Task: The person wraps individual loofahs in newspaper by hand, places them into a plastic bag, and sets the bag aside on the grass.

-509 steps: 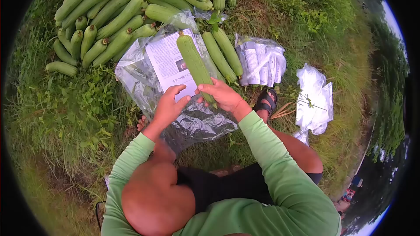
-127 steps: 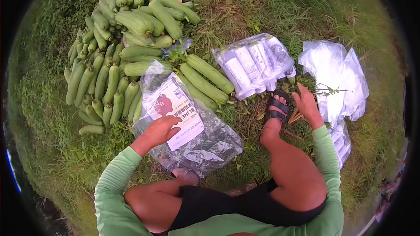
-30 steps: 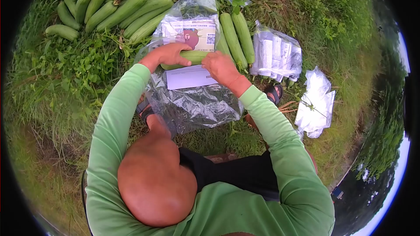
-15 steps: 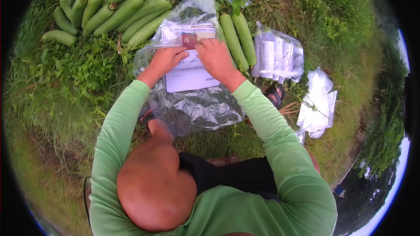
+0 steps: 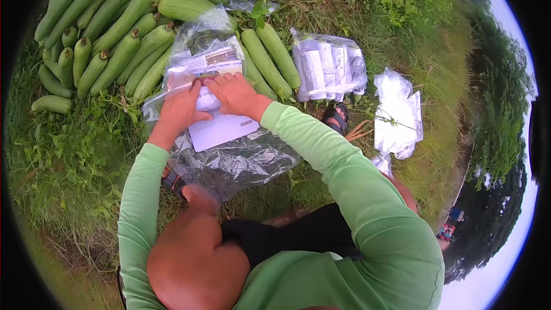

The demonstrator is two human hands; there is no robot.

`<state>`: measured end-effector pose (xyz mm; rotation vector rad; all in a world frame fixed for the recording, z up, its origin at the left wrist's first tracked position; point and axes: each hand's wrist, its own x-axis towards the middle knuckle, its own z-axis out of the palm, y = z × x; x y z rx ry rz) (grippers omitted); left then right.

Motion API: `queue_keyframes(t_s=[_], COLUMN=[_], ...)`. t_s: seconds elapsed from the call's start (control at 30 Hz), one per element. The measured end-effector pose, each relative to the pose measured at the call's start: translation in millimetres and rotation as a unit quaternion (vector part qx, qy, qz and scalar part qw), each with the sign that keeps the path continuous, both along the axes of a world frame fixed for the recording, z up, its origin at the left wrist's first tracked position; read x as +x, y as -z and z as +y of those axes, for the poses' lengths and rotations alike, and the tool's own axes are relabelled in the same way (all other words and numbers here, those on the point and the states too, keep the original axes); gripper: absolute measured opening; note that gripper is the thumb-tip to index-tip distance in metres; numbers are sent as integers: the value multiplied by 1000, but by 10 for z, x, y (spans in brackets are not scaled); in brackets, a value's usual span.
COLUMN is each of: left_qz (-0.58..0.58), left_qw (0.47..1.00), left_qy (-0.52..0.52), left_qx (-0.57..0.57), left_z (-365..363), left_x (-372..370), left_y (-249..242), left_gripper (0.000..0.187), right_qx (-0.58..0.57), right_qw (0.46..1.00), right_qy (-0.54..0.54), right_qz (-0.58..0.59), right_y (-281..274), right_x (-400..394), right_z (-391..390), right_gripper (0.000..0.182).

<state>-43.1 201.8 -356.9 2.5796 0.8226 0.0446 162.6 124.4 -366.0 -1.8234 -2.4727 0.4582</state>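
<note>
A clear plastic bag (image 5: 247,158) lies across the grass between my feet, with printed papers (image 5: 221,132) on it. My left hand (image 5: 181,108) rests on the left side of the papers, thumb apart from the other fingers. My right hand (image 5: 232,93) is bent over their upper part, its fingertips near those of my left hand. Between and below the fingertips a small dark red piece shows, mostly covered. Above the hands, more printed sheets (image 5: 215,60) lie at the bag's upper end. What my right fingers grip, if anything, is hidden.
Long green gourds (image 5: 120,23) are heaped at the upper left, and more (image 5: 278,51) lie right of the bag. A clear bag of white rolled items (image 5: 330,69) and a white plastic bundle (image 5: 397,115) lie on the grass to the right. My sandalled feet flank the bag.
The view has shifted, so the scene sits further left. My left hand has turned with its thumb lower on the papers. The dark red piece is now more covered by my fingers.
</note>
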Motion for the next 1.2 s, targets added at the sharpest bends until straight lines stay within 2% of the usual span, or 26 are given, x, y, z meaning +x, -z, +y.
queue_keyframes(t_s=[0.1,0.17,0.2,0.23,0.3,0.4,0.47,0.5,0.53,0.57,0.6,0.63,0.73,0.77,0.83,0.87,0.97,1.07,1.1,1.2], left_qz=[23,-69,-118,-163,-246,-261,-176,-131,-92,-65,-38,-11,140,211,139,104,180,149,161,118], left_qw=[1000,981,955,946,923,938,964,971,973,965,950,928,867,825,773,740,594,733,767,856], left_qy=[12,54,76,96,137,182,197,196,193,191,188,184,211,196,222,235,203,309,343,414], left_qx=[-10,171,260,263,263,133,19,-38,-92,-170,-248,-325,-430,-485,-577,-622,-757,-587,-518,-286], left_z=[-206,-314,-335,-339,-316,-390,-427,-447,-414,-351,-300,-289,-368,-358,-476,-547,-717,-1114,-1183,-1322], left_x=[68,31,56,110,185,481,696,809,909,967,1023,1103,1324,1360,1341,1309,1276,1649,1809,2400], left_y=[-253,-286,-331,-512,-922,-1440,-1812,-1959,-2081,-2091,-2015,-2064,-2446,-2445,-2335,-2250,-2164,-2490,-2580,-2625], left_gripper=[72,73,74,73,71,70,80,82,84,83,83,82,74,74,78,80,91,89,87,88], right_qx=[-250,-354,-394,-435,-491,-491,-502,-475,-417,-256,-86,86,220,259,309,304,317,153,96,-69], right_qw=[962,894,846,774,590,609,616,759,870,941,981,989,972,958,932,936,937,985,995,964], right_qy=[75,140,167,209,264,298,303,231,155,117,79,43,-79,-105,-124,-119,-111,-70,-16,136], right_qz=[79,237,316,409,583,547,526,382,215,189,156,116,-15,-59,-147,-130,-100,-38,28,220], right_y=[-497,-697,-811,-957,-1284,-1837,-2181,-2354,-2566,-2812,-3051,-3202,-3314,-3295,-2942,-2990,-3028,-2927,-2846,-2524], right_x=[39,131,181,234,353,717,977,1243,1484,1514,1511,1478,1082,968,878,926,1117,1278,1395,1929], right_z=[88,-5,-54,-149,-380,-591,-637,-505,-400,-491,-637,-787,-1233,-1393,-1650,-1771,-2136,-2509,-2627,-2947], right_gripper=[55,54,54,54,54,58,61,64,67,71,75,79,70,66,58,55,51,58,62,76])
